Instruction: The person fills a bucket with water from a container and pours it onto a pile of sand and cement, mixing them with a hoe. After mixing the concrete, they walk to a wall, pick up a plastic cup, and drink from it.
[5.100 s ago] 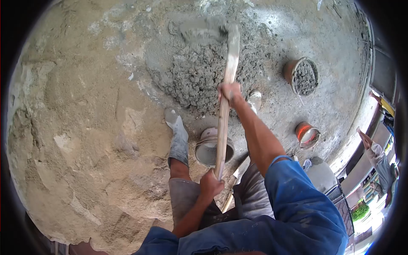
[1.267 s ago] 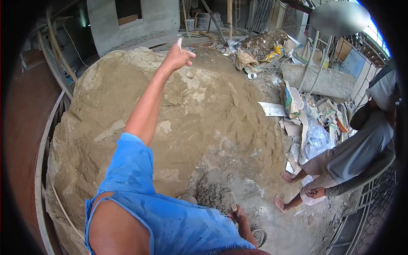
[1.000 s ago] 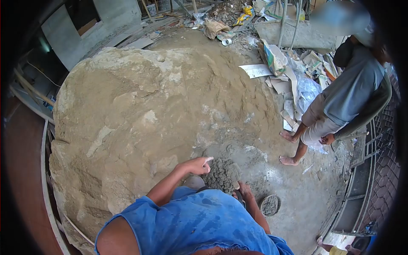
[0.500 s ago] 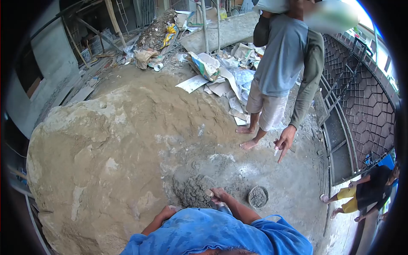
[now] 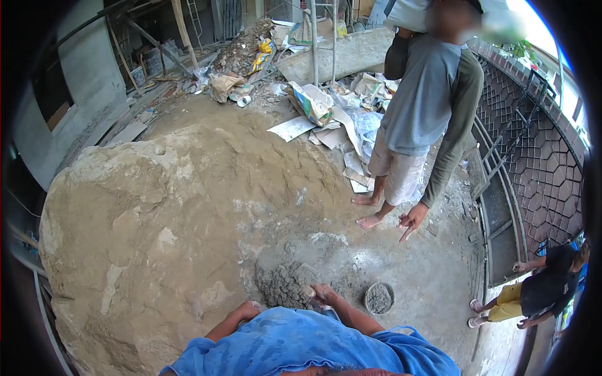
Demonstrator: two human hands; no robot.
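Note:
My right hand (image 5: 325,294) is closed round a short light-coloured handle (image 5: 308,291) at the right edge of a heap of wet grey mortar (image 5: 282,283). What the handle belongs to is hard to make out. My left hand (image 5: 249,309) is close to my body, left of the heap, its fingers curled; whatever they hold, if anything, is hidden. To the right of my right hand stands a round bucket (image 5: 379,297) filled with grey mortar.
A large sand pile (image 5: 144,232) spreads to the left. A barefoot person (image 5: 417,94) stands ahead, one arm lowered, a sack on the shoulder. Torn bags and boards (image 5: 313,106) lie behind. A metal gate (image 5: 527,156) and another person (image 5: 545,285) are at the right.
The view has shifted slightly. The standing person's lowered hand has moved a little left and up. At the right, the other person has raised one arm towards the gate.

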